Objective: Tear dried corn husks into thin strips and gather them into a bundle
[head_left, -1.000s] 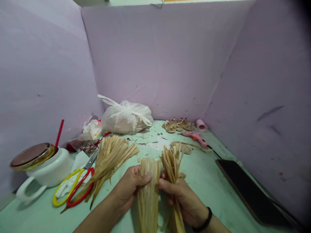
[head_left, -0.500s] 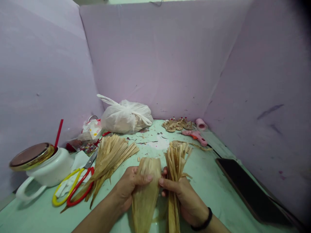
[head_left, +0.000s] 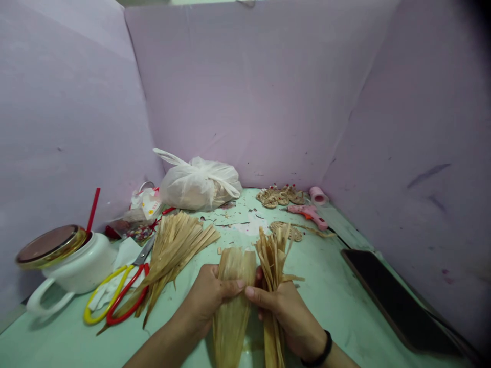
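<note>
A wide, pale dried corn husk point(head_left: 232, 322) is upright in front of me, pinched near its top by my left hand point(head_left: 209, 296). My right hand point(head_left: 289, 312) wraps round a bundle of narrow dried husk strips point(head_left: 273, 260), whose ends fan out above the fingers. The right thumb and fingertips also reach the right edge of the wide husk, beside the left thumb. Left of my hands, a loose pile of husk strips point(head_left: 178, 243) lies on the table, partly against scissors point(head_left: 128, 296) with one yellow and one red handle.
A white mug point(head_left: 86, 266) with a gold-rimmed lid stands left. Behind are a tied white plastic bag point(head_left: 199, 184), braided pieces point(head_left: 280, 196), a pink glue gun point(head_left: 310, 214) and a pink roll point(head_left: 317, 196). A coiled braid point(head_left: 287, 231) lies nearer. A black phone point(head_left: 391, 296) rests right.
The two hands have drawn slightly closer, so the thumbs nearly meet at the wide husk. The strip bundle has shifted a little left and its tops sit differently, uncovering more of the coiled braid.
</note>
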The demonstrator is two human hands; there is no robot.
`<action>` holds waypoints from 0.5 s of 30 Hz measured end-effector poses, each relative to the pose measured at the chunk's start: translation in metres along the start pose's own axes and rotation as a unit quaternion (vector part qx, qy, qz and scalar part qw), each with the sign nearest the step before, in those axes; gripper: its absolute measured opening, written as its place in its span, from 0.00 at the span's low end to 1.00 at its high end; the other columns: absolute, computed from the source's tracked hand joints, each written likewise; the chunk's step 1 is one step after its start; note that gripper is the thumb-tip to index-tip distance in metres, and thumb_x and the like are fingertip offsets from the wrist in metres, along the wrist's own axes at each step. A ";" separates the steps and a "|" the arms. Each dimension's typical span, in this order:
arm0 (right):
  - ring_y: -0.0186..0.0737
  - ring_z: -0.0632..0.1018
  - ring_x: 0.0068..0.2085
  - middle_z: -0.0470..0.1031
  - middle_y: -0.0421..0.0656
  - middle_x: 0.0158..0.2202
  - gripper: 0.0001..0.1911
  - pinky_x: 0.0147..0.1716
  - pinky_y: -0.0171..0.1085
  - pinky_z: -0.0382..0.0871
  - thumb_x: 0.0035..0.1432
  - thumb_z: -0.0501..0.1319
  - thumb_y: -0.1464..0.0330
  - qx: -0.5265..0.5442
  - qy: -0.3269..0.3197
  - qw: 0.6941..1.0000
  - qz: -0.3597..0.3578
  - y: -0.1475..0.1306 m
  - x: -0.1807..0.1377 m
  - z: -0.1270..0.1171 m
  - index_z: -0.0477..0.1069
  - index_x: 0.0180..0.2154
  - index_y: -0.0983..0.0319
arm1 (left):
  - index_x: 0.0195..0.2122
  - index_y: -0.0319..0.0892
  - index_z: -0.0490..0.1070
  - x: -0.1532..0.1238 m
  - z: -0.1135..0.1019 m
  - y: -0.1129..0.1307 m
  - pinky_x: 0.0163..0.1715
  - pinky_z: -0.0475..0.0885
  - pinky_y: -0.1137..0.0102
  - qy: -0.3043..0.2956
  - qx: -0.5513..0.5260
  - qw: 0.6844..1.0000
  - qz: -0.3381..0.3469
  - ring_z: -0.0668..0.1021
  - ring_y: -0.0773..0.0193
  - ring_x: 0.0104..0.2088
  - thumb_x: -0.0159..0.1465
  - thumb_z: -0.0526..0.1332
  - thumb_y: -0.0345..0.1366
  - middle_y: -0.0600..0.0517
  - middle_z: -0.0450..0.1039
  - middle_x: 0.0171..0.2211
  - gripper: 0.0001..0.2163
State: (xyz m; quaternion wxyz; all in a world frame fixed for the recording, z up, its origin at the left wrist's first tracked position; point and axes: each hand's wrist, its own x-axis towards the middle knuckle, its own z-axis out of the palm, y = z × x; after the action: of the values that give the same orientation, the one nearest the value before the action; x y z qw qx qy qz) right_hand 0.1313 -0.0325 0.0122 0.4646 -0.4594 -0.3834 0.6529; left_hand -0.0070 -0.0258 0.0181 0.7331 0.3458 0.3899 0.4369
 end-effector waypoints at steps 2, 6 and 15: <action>0.28 0.64 0.21 0.66 0.36 0.22 0.21 0.13 0.28 0.56 0.30 0.70 0.64 -0.024 0.007 1.000 0.005 0.001 0.000 0.000 0.65 0.28 0.64 | 0.28 0.31 0.74 -0.001 0.002 -0.001 0.25 0.69 0.65 0.008 0.009 1.000 0.000 0.75 0.59 0.20 0.43 0.67 0.32 0.46 0.74 0.20 0.12; 0.29 0.64 0.20 0.67 0.37 0.21 0.20 0.15 0.29 0.57 0.32 0.69 0.63 -0.046 0.001 0.999 0.012 0.000 0.000 0.000 0.67 0.28 0.65 | 0.23 0.33 0.73 -0.001 0.004 0.000 0.22 0.68 0.68 0.023 0.035 0.999 -0.009 0.73 0.62 0.19 0.41 0.68 0.34 0.48 0.72 0.18 0.11; 0.30 0.64 0.20 0.68 0.37 0.20 0.15 0.17 0.31 0.56 0.34 0.67 0.66 -0.014 -0.038 0.999 0.002 -0.003 -0.004 0.002 0.70 0.28 0.65 | 0.22 0.34 0.73 -0.004 0.012 0.002 0.20 0.64 0.71 -0.017 0.086 0.996 -0.019 0.71 0.64 0.18 0.42 0.66 0.41 0.47 0.72 0.17 0.13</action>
State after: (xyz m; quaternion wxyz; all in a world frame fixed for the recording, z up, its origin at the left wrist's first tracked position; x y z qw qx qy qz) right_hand 0.1305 -0.0358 0.0164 0.4425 -0.4411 -0.4088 0.6652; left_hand 0.0015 -0.0304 0.0259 0.7152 0.4073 0.4199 0.3824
